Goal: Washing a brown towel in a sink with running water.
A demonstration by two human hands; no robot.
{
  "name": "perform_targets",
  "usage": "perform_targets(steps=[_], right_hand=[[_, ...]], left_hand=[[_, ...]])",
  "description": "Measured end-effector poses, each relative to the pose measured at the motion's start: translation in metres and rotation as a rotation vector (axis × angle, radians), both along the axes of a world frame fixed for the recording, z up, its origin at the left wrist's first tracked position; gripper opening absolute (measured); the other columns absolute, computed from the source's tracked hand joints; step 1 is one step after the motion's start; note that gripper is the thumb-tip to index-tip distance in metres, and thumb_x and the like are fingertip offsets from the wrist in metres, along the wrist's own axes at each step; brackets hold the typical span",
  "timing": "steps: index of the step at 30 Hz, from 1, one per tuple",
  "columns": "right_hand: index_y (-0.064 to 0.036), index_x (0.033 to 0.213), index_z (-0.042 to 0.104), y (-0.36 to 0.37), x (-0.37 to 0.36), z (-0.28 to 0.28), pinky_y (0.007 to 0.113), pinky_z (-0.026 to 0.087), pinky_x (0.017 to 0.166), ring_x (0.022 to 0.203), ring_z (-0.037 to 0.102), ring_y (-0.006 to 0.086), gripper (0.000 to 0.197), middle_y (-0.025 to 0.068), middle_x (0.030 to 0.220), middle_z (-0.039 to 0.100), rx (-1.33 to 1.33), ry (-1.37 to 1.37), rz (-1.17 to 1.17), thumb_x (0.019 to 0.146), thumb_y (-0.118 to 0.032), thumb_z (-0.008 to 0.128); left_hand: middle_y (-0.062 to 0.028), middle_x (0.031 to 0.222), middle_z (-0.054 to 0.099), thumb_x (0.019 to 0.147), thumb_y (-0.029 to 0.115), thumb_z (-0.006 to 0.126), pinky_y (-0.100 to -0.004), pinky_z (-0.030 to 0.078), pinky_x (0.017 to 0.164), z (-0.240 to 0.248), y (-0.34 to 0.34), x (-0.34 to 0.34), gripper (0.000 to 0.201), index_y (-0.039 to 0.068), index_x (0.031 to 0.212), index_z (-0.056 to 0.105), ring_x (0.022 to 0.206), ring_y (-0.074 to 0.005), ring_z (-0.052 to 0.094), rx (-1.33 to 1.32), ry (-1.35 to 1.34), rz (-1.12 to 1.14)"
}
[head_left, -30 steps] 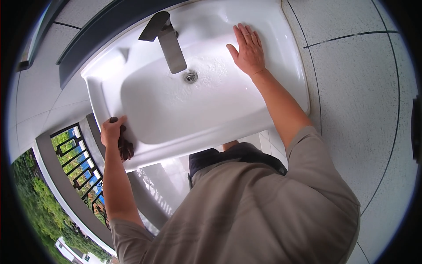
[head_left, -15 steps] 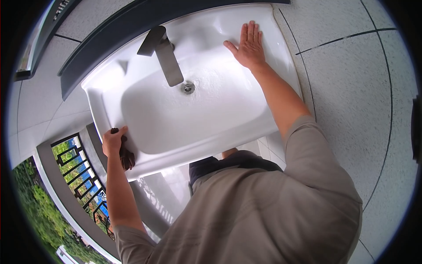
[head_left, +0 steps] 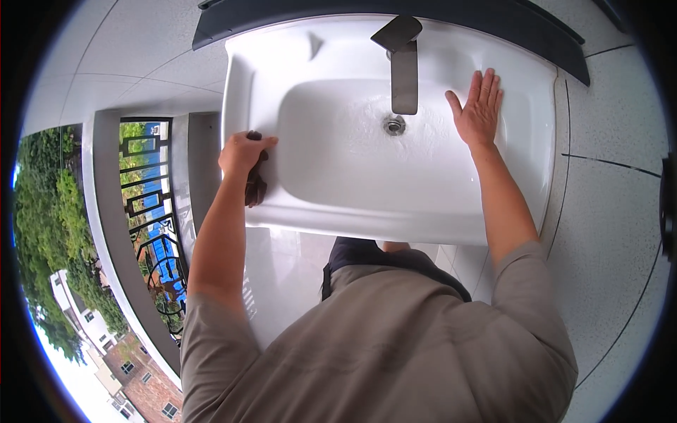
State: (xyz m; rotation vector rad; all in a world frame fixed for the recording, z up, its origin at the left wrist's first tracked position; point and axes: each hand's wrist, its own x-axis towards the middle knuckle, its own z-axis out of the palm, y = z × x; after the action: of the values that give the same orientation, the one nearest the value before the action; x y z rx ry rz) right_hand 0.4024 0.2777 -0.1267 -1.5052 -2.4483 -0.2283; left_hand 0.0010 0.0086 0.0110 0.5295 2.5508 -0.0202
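Left grip (head_left: pixel 241 153) clasping dark brown cloth (head_left: pixel 255 190) on left rim of white sink (head_left: pixel 367 224); right grip (head_left: pixel 477 113) spread, flat on right side. Grey faucet (head_left: pixel 404 77) between, jutting toward drain (head_left: pixel 394 126). Black railing (head_left: pixel 144 168) far left.

The left hand (head_left: pixel 242 151) grips crumpled brown cloth (head_left: pixel 255 187) at the white ceramic washbasin's (head_left: pixel 338 169) left. The right hand (head_left: pixel 477 116) spreads opposite.

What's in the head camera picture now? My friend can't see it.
A person's left hand holds a crumpled dark brown cloth on the left edge of a white washbasin, while the right hand rests spread open on its right side. A grey faucet reaches toward the drain.
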Motion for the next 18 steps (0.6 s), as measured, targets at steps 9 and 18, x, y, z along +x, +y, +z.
perform_targets(steps=[9, 18], right_hand=[[-0.0035, 0.155, 0.046, -0.083, -0.149, 0.006, 0.049, 0.022, 0.130, 0.157, 0.029, 0.0302, 0.076, 0.0149, 0.165, 0.038, -0.096, 0.235, 0.914, 0.100, -0.054, 0.064], [-0.0085, 0.151, 0.053, -0.094, -0.225, 0.007, 0.048, 0.024, 0.131, 0.155, 0.034, 0.0286, 0.064, 0.0079, 0.163, 0.045, -0.271, 0.320, 0.999, 0.102, -0.048, 0.064]], left_hand=[[0.0036, 0.082, 0.078, 0.072, 0.053, 0.088, -0.0314, 0.056, 0.078, -0.003, -0.010, -0.008, 0.042, 0.018, 0.093, 0.080, 0.080, -0.0138, 0.073, 0.023, -0.037, 0.040], [0.0029, 0.082, 0.078, 0.071, 0.053, 0.086, -0.0319, 0.057, 0.080, -0.004, -0.008, -0.007, 0.043, 0.017, 0.094, 0.080, 0.082, -0.0149, 0.074, 0.008, -0.011, 0.045]])
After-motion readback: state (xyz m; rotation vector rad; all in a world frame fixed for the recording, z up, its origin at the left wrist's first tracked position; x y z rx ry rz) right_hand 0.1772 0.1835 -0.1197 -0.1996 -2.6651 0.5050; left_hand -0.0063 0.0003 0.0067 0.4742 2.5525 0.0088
